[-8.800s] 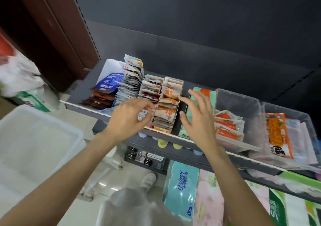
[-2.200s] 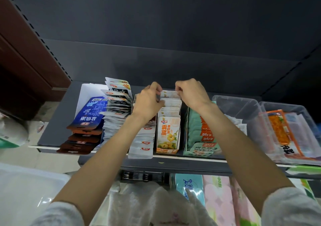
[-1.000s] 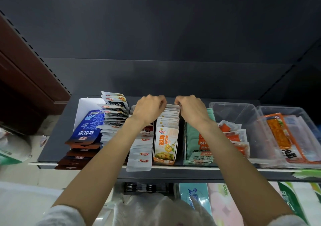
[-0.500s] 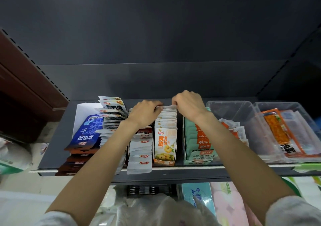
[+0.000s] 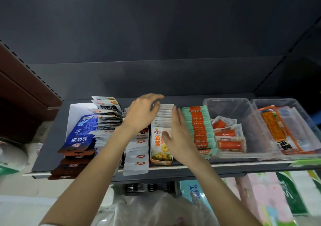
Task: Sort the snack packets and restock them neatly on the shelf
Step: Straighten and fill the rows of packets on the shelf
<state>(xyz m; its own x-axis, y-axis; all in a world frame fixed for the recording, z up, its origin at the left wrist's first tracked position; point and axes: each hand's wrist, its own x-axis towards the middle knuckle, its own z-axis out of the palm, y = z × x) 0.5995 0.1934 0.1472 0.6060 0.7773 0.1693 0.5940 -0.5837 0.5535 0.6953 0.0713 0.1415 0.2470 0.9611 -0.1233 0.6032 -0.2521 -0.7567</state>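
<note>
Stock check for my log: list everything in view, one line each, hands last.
shelf: one, dark grey, across the middle
blue packets: one stack, blue and brown, far left
white packets: several rows, white, left of centre
yellow packets: one row, white and yellow, centre
green packets: one row, green and orange, right of centre
clear bins: two, see-through, right, holding orange packets
tissue packs: several, pink, blue and green, lower shelf
left hand: open, at the back of the yellow row
right hand: open, flat against the row's right side
</note>
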